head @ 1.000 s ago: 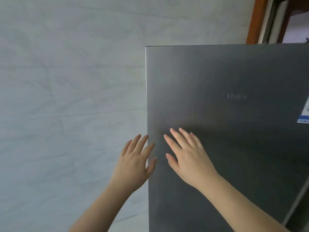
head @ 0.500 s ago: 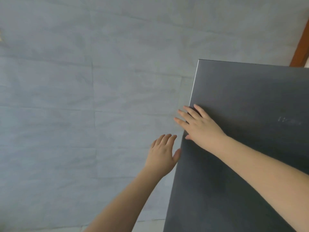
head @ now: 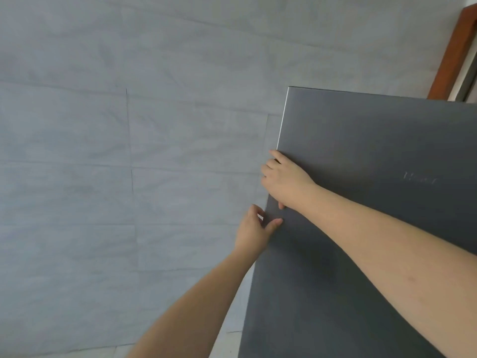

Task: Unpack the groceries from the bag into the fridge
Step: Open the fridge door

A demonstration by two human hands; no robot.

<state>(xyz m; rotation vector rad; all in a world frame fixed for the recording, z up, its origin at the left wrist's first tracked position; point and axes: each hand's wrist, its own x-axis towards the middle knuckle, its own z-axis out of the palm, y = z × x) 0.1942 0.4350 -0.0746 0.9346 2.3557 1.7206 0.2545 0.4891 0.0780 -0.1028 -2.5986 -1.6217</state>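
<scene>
Soft, even, rather dim light; no glare; faint arm shadow on the fridge door (head: 374, 228); its logo smeared by blur; wide-angle lines tilt at edges

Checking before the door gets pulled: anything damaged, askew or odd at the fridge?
Nothing stands out. The dark grey fridge door looks smooth and undented; left hand and right hand grip its left edge beside the pale tiled wall.

Left hand (head: 254, 226) pinching, right hand (head: 285, 180) curled above it, forearms extended
</scene>
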